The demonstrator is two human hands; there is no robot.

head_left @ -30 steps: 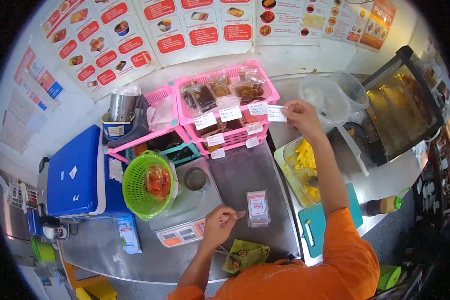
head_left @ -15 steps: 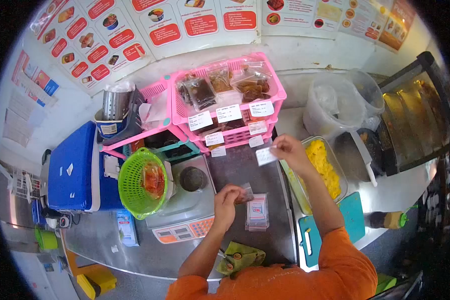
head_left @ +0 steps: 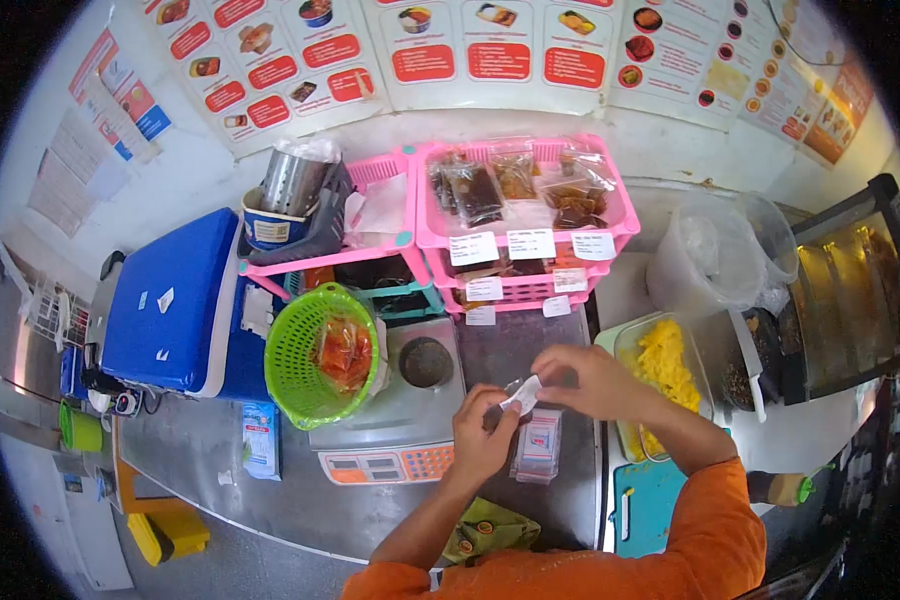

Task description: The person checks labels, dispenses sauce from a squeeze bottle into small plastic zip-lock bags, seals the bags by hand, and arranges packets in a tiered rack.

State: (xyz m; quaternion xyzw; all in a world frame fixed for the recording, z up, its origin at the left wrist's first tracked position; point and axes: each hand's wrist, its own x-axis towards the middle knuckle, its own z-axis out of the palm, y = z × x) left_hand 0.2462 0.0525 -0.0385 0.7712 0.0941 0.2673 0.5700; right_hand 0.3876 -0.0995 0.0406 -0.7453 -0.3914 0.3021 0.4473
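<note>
Both hands meet over the dark metal counter, above a stack of small clear packets [head_left: 538,446]. A white paper label [head_left: 524,394] with print on it is pinched between the fingers of my right hand [head_left: 580,382]. My left hand [head_left: 482,430] is closed just to the left, its thumb against the label's lower edge. A bit of clear plastic shows at its fingertips, partly covered by the label. Behind the hands, a pink basket [head_left: 526,240] holds bags of dark sauce, with white labels on its front.
A scale [head_left: 385,464] and a green basket [head_left: 292,372] with red packets stand left, beside a blue cooler [head_left: 170,300]. At right are a tray of yellow food [head_left: 668,366], a teal board [head_left: 658,500] and clear tubs [head_left: 705,250]. A green cloth [head_left: 492,528] lies in front.
My right hand has brought the label down and left from near the pink basket to my left hand. My left hand has moved forward. The camera view has shifted.
</note>
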